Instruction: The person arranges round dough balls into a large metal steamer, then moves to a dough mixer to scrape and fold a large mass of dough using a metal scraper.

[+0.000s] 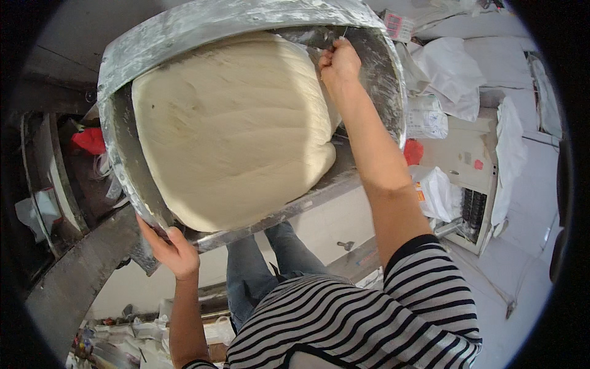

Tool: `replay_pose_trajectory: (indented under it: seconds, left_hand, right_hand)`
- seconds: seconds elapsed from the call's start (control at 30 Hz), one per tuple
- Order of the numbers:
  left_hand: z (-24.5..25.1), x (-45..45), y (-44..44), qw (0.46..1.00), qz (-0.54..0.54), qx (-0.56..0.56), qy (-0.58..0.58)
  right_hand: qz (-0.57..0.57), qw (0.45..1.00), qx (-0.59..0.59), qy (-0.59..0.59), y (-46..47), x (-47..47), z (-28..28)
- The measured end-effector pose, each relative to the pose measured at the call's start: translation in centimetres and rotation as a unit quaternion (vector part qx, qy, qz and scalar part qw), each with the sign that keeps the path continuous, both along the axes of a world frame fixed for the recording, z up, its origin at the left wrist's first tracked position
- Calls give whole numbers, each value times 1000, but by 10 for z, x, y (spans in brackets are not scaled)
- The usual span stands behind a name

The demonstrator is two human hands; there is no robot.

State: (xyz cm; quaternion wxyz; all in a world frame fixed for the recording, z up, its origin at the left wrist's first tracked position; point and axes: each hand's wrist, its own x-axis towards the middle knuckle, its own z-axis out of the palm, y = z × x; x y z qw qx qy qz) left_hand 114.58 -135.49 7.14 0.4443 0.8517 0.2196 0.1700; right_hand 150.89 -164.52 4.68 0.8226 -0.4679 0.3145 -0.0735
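Note:
A large slab of pale dough [226, 124] fills most of a floured metal trough [221, 20] in front of me. Its surface is smooth, with folds along the right side. My left hand [177, 253] grips the trough's rim at the near left corner, thumb on top. Inside the trough at the far right, my right hand [342, 62] has its fingers curled beside the dough's edge. A thin line shows above its thumb; whether the hand holds something there is unclear.
White sacks [449, 69] and a pale metal cabinet [454, 152] stand to the right. A putty-knife-like scraper [345, 245] lies below the trough. At the left are dark shelves with a red bag [89, 140]. Cluttered bags [124, 341] fill the lower left.

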Motion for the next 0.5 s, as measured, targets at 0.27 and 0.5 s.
replay_pose_trajectory:
  seconds: [0.27, 0.5]
  left_hand:
    - [-4, 4, -2, 999, -18, -17, -22]
    - [1, 3, -2, 1000, -2, -12, -13]
  right_hand:
    - [226, 968, -97, 40, 14, 38, 15]
    - [506, 658, -558, -8, -38, -24, 46]
